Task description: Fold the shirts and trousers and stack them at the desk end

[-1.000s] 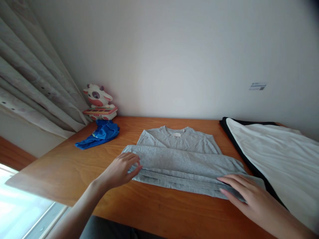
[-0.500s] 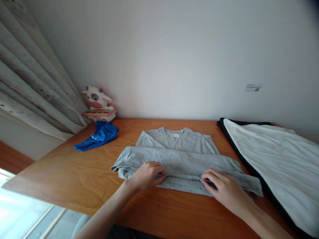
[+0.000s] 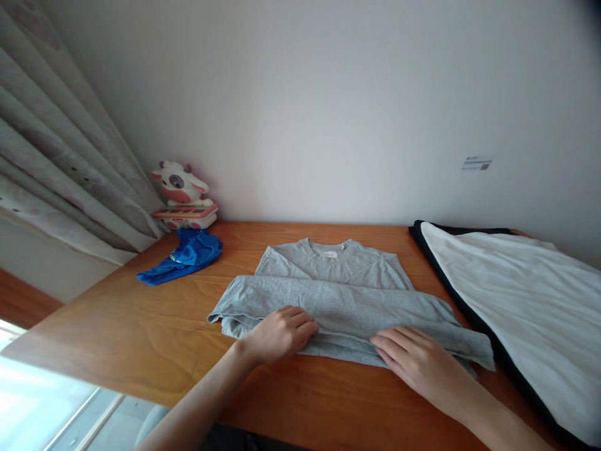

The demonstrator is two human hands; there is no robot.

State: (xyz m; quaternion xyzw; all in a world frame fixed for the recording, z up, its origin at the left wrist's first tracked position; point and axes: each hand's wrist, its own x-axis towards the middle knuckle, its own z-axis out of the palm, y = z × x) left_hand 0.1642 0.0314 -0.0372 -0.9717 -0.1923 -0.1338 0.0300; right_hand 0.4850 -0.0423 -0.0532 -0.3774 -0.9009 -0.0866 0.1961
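A grey T-shirt lies on the wooden table with its neckline toward the wall. Its lower part is folded up over the chest, making a thick band across the front. My left hand is closed on the near edge of that band, left of its middle, fingers curled over the cloth. My right hand grips the same edge farther right, its fingers pressed together on the fabric. Both thumbs are largely hidden. Between the hands the layered edges of the cloth show.
Wooden table surface extends to the left. A crumpled blue garment lies in front of a cow-shaped toy keyboard. White cloth over black cloth covers the right side, close to the shirt. A curtain hangs at left.
Fingers of both hands have gone from pinching the lifted edge to lying lower over it. The gap beneath the edge at each hand has closed. My right fingers are straighter and closer together.
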